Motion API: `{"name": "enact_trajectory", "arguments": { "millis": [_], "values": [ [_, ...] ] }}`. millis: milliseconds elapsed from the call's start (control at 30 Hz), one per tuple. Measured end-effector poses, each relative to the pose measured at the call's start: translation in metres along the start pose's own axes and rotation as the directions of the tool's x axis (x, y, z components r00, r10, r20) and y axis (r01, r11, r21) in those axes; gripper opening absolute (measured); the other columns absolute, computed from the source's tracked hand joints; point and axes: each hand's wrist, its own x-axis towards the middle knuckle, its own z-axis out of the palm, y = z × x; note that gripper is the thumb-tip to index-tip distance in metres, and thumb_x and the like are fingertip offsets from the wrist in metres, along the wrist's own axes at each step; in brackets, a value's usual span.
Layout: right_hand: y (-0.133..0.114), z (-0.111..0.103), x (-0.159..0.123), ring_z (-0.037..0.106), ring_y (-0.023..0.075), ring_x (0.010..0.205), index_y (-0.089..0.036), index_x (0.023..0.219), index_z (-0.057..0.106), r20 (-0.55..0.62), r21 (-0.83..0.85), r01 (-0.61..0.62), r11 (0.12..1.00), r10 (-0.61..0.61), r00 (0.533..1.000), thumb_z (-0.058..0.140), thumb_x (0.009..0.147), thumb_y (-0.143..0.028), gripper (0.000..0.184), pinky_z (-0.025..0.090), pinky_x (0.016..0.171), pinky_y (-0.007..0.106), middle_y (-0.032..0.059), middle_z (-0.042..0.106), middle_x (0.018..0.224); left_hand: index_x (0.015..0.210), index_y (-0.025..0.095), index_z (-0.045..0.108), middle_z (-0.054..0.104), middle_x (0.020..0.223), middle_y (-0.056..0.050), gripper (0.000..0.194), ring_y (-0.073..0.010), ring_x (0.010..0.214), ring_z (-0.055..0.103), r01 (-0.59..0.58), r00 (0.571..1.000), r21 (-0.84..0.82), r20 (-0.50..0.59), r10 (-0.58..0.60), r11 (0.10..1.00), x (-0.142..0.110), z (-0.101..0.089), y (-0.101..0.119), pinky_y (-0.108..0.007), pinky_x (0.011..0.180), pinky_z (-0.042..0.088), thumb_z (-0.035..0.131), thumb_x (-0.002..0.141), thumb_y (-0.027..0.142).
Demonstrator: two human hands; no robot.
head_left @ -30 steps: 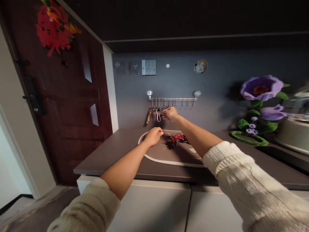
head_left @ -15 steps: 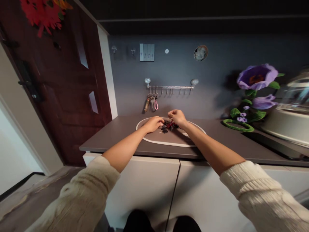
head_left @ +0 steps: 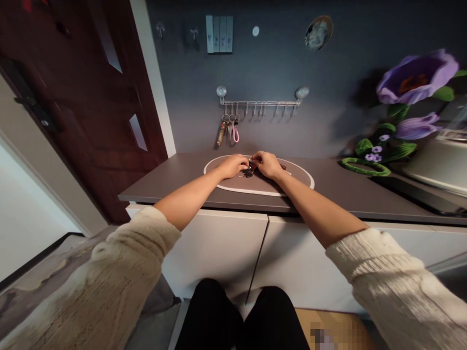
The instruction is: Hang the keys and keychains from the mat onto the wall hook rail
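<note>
Over an oval brown mat (head_left: 310, 179) with a pale rim, both of my hands meet at a small bunch of dark keys (head_left: 248, 172). My left hand (head_left: 233, 166) has its fingers curled onto the bunch from the left. From the right, my right hand (head_left: 267, 164) pinches at the same bunch, its fingertips close to the left ones. The fingers hide much of the keys, and some lie on the mat below. A dark reddish item (head_left: 283, 166) shows partly behind my right hand.
On the wall above, a clear hook rail (head_left: 262, 103) carries several hanging keys (head_left: 229, 130) at its left end. Purple felt flowers (head_left: 416, 85) and a dark flat tray (head_left: 412, 194) stand right on the counter (head_left: 175, 177). A dark red door (head_left: 109, 112) is at left.
My right hand has come down from above the keys to the bunch, next to my left hand. The view has tilted downward, showing more of my legs and the floor.
</note>
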Motion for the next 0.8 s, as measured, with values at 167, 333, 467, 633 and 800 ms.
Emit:
{"name": "enact_trajectory", "arguments": {
  "millis": [167, 333, 467, 633, 800],
  "values": [
    [-0.0019, 0.0005, 0.0008, 0.059, 0.0156, 0.082, -0.014, 0.093, 0.065, 0.018, -0.043, 0.021, 0.999, -0.021, 1.000, 0.049, 0.077, -0.012, 0.023, 0.041, 0.078, 0.024, 0.0073, 0.067, 0.089, 0.083, 0.015, 0.065, 0.062, 0.084, -0.004, 0.019, -0.0148, 0.079, 0.054, -0.015, 0.999, 0.038, -0.042, 0.016, 0.999, 0.0008, 0.0004, -0.0042, -0.025, 0.075, 0.039, 0.048, 0.080, 0.022],
    [-0.0046, -0.0033, 0.0015, 0.059, 0.0159, 0.083, -0.013, 0.092, 0.065, 0.031, -0.044, 0.034, 0.998, -0.033, 0.999, 0.050, 0.077, -0.014, 0.022, 0.041, 0.079, 0.025, 0.0082, 0.067, 0.090, 0.079, 0.015, 0.064, 0.062, 0.080, -0.003, 0.017, -0.0135, 0.073, 0.053, 0.019, 0.995, -0.010, -0.101, -0.020, 1.000, 0.0006, -0.0013, -0.0055, -0.024, 0.070, 0.038, 0.046, 0.079, 0.019],
    [-0.0048, -0.0040, 0.0024, 0.058, 0.0151, 0.078, -0.014, 0.090, 0.066, 0.052, -0.014, 0.041, 0.999, -0.040, 0.998, 0.051, 0.074, -0.014, 0.021, 0.041, 0.076, 0.025, 0.0071, 0.067, 0.086, 0.079, 0.014, 0.062, 0.064, 0.079, -0.003, 0.015, -0.0121, 0.071, 0.052, 0.087, 0.978, -0.082, -0.181, -0.101, 0.993, 0.0016, -0.0006, -0.0057, -0.022, 0.067, 0.037, 0.048, 0.079, 0.018],
    [-0.0047, -0.0017, 0.0039, 0.057, 0.0145, 0.075, -0.013, 0.084, 0.066, 0.070, 0.034, 0.068, 0.997, -0.070, 0.995, 0.053, 0.071, -0.015, 0.018, 0.041, 0.075, 0.025, 0.0062, 0.066, 0.082, 0.078, 0.013, 0.061, 0.063, 0.078, -0.003, 0.013, -0.0115, 0.071, 0.052, 0.147, 0.952, -0.156, -0.245, -0.182, 0.977, 0.0024, -0.0035, -0.0023, -0.022, 0.067, 0.037, 0.048, 0.079, 0.016],
    [-0.0076, -0.0020, 0.0024, 0.056, 0.0139, 0.073, -0.014, 0.083, 0.066, 0.042, 0.120, 0.080, 0.990, -0.085, 0.995, 0.053, 0.071, -0.018, 0.017, 0.041, 0.075, 0.026, 0.0049, 0.065, 0.080, 0.075, 0.012, 0.059, 0.062, 0.074, -0.002, 0.011, -0.0103, 0.069, 0.052, 0.180, 0.925, -0.265, -0.283, -0.254, 0.947, 0.0026, -0.0067, 0.0005, -0.022, 0.067, 0.039, 0.049, 0.078, 0.015]
  ]
}}
